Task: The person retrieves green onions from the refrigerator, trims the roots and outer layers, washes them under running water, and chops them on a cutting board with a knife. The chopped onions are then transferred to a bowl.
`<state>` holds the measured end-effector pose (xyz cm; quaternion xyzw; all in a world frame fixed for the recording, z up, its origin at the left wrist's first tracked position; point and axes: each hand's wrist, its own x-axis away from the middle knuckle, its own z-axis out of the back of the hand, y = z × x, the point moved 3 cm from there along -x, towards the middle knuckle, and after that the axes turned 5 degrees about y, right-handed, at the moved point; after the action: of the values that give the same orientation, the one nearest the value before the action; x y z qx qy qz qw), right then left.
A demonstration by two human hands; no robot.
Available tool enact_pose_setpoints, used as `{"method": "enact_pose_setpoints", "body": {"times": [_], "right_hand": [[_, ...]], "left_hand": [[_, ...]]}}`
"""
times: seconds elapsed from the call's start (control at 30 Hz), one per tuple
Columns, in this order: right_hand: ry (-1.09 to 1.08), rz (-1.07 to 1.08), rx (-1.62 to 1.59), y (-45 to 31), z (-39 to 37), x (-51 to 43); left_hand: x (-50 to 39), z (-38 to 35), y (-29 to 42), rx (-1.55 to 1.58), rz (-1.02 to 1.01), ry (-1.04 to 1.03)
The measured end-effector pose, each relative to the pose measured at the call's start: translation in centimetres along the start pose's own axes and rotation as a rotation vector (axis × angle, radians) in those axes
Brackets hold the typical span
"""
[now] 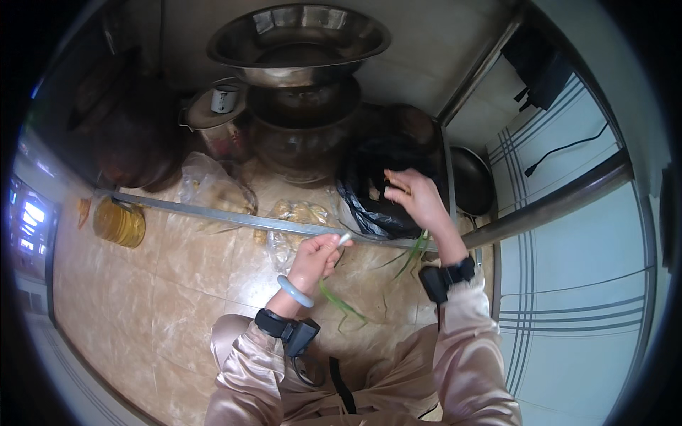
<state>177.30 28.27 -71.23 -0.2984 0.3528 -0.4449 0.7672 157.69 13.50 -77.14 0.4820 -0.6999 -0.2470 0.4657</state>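
My left hand [314, 257] grips a green onion or similar stalk near its white end [345, 238]. Its green leaves [341, 303] hang below the hand toward my lap. My right hand [418, 197] is over the mouth of a black plastic bag [367, 215], fingers apart, with nothing clearly held between them. The bag's dark inside is hard to make out. More green leaves [414, 255] show beneath my right wrist, beside the bag; where their other ends lie is hidden.
A metal rail [213, 214] crosses low in front of me. Behind it are clear plastic bags [213, 183], a lidded pot [210, 120] topped by an enamel mug [225, 99], a large steel basin [298, 74] and a dark jar [133, 128]. An oil jug [120, 223] stands left; a frying pan [471, 178] leans right.
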Motion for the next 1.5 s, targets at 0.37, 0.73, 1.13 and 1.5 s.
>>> {"method": "enact_pose_setpoints", "body": {"times": [0.37, 0.73, 1.13, 1.5], "right_hand": [[-0.492, -0.365, -0.259, 0.5, -3.7, 2.7], [-0.747, -0.410, -0.684, -4.4, -7.8, 9.8], [-0.420, -0.508, -0.801, -3.0, -7.5, 9.9], [-0.620, -0.333, -0.637, -2.9, -6.0, 10.0]], "left_hand": [[-0.4, 1.0, 1.9, 0.615, 0.029, -0.128], [0.8, -0.2, 3.1, 0.743, -0.035, -0.544], [0.6, -1.3, 3.2, 0.466, -0.311, -0.264], [0.3, 1.3, 3.9, 1.015, -0.279, -0.087]]}}
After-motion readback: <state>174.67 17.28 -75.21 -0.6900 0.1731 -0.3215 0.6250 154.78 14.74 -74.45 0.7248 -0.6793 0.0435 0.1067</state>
